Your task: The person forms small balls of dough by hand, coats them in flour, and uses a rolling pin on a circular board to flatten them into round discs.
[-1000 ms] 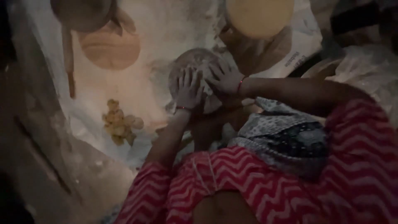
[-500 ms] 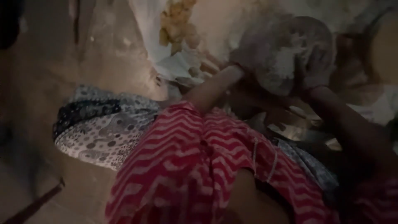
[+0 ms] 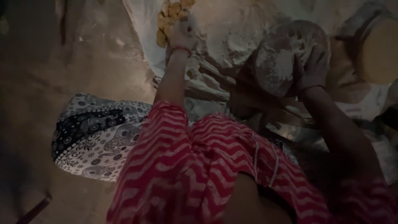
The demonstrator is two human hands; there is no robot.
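A: Item one: the flat, round, flour-dusted disc of pale dough (image 3: 286, 58) is being pressed under the right hand (image 3: 313, 68), whose fingers are being spread flat on it, closed on nothing. It is lying on a floured white sheet (image 3: 232, 29), near a round tan board (image 3: 379, 52).

B: Item two: the left hand (image 3: 180, 35) is being reached to a heap of small yellow dough lumps (image 3: 170, 14) at the sheet's far edge. Whether a lump is being pinched cannot be told; the fingers are blurred.

A: Risk entry: the disc is likely being held by one palm only, so it could be torn or slid off the sheet.

B: Also, the heap could be knocked onto the bare earthen floor (image 3: 83, 62) beside the patterned black-and-white cushion (image 3: 95, 137).
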